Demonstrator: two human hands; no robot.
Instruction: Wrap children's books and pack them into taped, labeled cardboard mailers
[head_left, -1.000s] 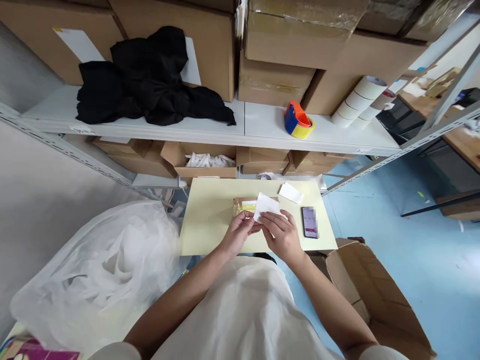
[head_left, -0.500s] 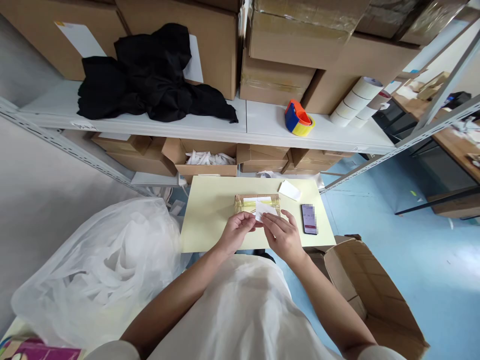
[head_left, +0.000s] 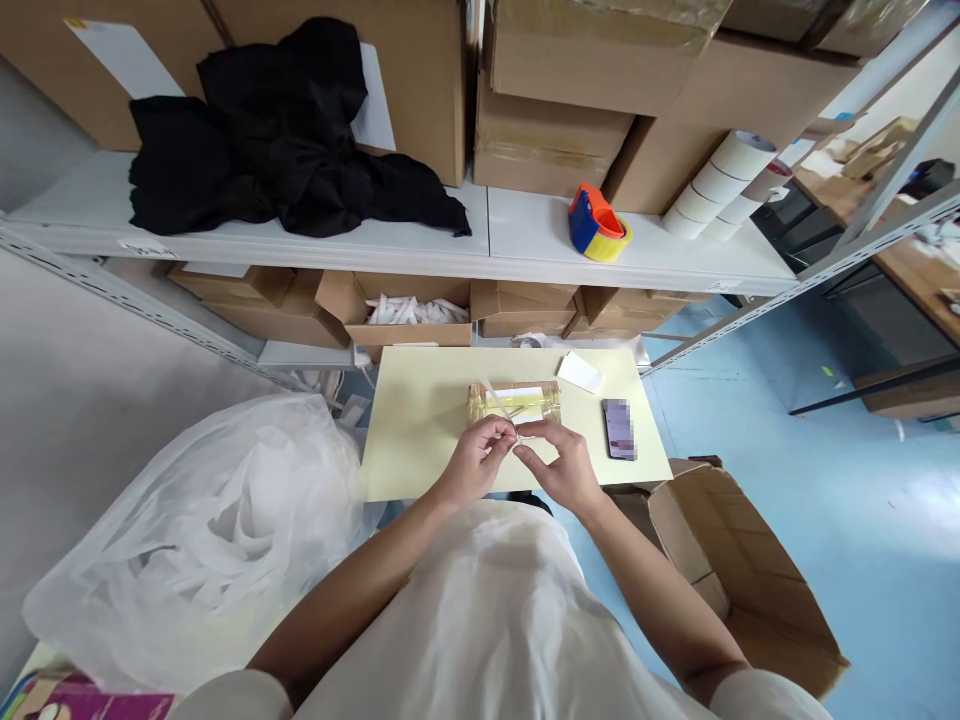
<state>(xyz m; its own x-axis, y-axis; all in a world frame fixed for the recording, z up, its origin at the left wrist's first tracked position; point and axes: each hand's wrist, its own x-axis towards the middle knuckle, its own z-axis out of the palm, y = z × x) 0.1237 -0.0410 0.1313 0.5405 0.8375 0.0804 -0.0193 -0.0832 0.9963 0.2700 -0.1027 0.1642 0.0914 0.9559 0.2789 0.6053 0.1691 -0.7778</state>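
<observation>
My left hand [head_left: 478, 462] is closed in a pinch on a thin white paper slip [head_left: 496, 398], which now shows nearly edge-on and slants up to the left. Close beside it, my right hand [head_left: 562, 466] has its thumb and index finger at the slip's lower end, closed on it. Just beyond the hands a small cardboard box [head_left: 551, 403], wrapped in yellowish clear tape with a white label on top, lies on the pale yellow table [head_left: 420, 450].
On the table are a white card stack [head_left: 579, 373] and a phone [head_left: 619, 430]. A shelf [head_left: 517, 225] behind holds black cloth [head_left: 285, 150], a tape dispenser [head_left: 598, 225] and tape rolls [head_left: 709, 190]. A bulging plastic bag [head_left: 202, 530] stands left, an open carton [head_left: 757, 570] right.
The white slip has turned from facing up to nearly edge-on. My right hand's fingers have drawn down to a pinch beside my left fingertips. The view has shifted slightly.
</observation>
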